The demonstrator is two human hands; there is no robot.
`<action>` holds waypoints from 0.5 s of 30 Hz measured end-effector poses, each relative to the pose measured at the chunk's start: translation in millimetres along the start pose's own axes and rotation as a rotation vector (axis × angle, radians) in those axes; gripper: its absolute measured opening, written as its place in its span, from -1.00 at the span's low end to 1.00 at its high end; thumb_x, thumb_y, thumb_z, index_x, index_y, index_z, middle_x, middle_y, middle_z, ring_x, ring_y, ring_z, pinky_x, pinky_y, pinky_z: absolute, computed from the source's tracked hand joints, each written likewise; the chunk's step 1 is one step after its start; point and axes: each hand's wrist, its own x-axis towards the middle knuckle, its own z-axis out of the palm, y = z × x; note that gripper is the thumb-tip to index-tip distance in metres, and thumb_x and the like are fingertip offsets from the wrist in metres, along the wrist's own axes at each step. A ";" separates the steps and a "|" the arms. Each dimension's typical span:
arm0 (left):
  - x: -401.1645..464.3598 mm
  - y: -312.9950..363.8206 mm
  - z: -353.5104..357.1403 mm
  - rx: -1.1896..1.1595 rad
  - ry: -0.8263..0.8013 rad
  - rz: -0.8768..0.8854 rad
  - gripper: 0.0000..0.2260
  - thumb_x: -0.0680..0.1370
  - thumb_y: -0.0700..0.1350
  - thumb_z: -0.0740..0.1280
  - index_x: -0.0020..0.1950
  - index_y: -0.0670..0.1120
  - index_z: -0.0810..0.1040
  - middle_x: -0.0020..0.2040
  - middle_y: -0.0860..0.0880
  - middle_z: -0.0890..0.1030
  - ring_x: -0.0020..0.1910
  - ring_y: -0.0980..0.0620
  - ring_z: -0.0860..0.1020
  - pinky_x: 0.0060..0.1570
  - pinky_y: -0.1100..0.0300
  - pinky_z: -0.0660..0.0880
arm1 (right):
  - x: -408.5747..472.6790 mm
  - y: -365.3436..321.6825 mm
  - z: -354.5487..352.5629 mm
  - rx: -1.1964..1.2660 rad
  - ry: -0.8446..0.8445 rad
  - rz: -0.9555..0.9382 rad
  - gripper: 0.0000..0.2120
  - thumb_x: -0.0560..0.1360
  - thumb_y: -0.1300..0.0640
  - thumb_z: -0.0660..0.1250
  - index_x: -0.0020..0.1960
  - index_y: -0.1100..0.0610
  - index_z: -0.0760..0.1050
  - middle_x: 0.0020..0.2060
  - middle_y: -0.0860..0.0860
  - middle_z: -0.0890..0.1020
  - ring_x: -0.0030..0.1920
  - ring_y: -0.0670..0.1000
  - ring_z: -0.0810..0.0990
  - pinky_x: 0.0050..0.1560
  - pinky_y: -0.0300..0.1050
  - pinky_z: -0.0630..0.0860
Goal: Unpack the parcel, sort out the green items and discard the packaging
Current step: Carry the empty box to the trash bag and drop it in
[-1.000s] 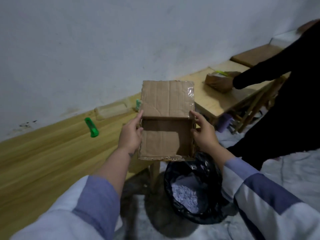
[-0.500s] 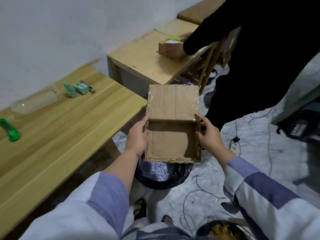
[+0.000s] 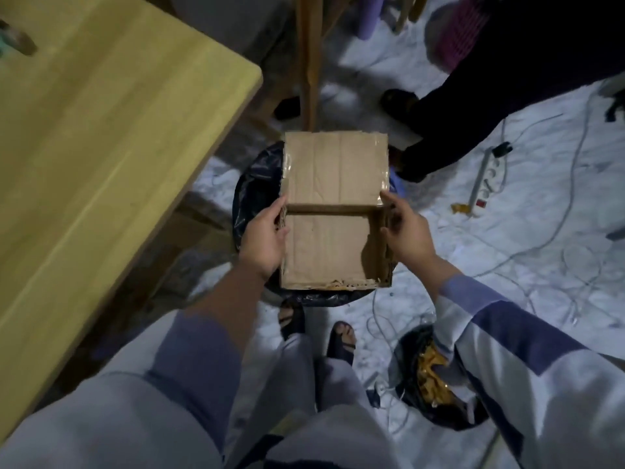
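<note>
The cardboard box [image 3: 334, 228] is open and bare inside, its lid flap [image 3: 334, 170] folded back away from the person, clear tape shining along the flap's edges and the near rim torn and ragged. It is held level right above a bin lined with a black bag [image 3: 250, 191]. The left hand [image 3: 262, 238] grips the box's left wall, fingers curled round its edge; the right hand [image 3: 406, 235] pinches the right wall near the flap's hinge, fingers slightly spread.

A pale wooden table [image 3: 101, 147] stands to the left. The floor [image 3: 507, 252] is whitish and strewn with cables and a power strip [image 3: 483, 184]. A second black-lined bin [image 3: 429, 377] with something yellow in it sits by the person's sandalled feet. Someone in dark clothes [image 3: 473, 106] stands beyond.

Half a second ago the view was higher, showing a second table and the wall; now it looks straight down, with the box over the bin.
</note>
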 end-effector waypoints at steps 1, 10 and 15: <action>10.2 -11.9 5.7 0.012 -0.003 0.001 -0.48 0.56 -0.31 0.27 0.49 -0.01 0.30 0.39 -0.09 0.43 0.30 -0.05 0.46 0.31 0.03 0.43 | 10.1 6.1 12.9 0.003 -0.007 0.006 -0.37 0.41 0.37 0.32 0.41 0.01 0.31 0.17 0.15 0.59 0.12 0.19 0.57 0.05 -0.10 0.47; 40.2 -64.4 32.9 0.153 -0.256 -0.195 -0.48 0.59 -0.24 0.22 0.53 -0.14 0.17 0.44 -0.18 0.35 0.40 -0.13 0.33 0.30 0.22 0.26 | 39.0 28.4 75.4 -0.023 -0.179 0.157 -0.49 0.47 0.27 0.28 0.40 0.06 0.35 0.13 0.20 0.59 0.10 0.18 0.59 0.22 0.02 0.49; 27.1 -43.6 17.7 0.188 -0.263 -0.126 -0.53 0.58 -0.21 0.25 0.49 -0.13 0.27 0.38 -0.18 0.44 0.33 -0.14 0.43 0.25 0.23 0.30 | 26.9 1.6 60.1 -0.048 -0.209 0.127 -0.60 0.46 0.28 0.27 0.30 0.14 0.46 0.09 0.19 0.63 0.12 0.16 0.59 0.17 -0.11 0.44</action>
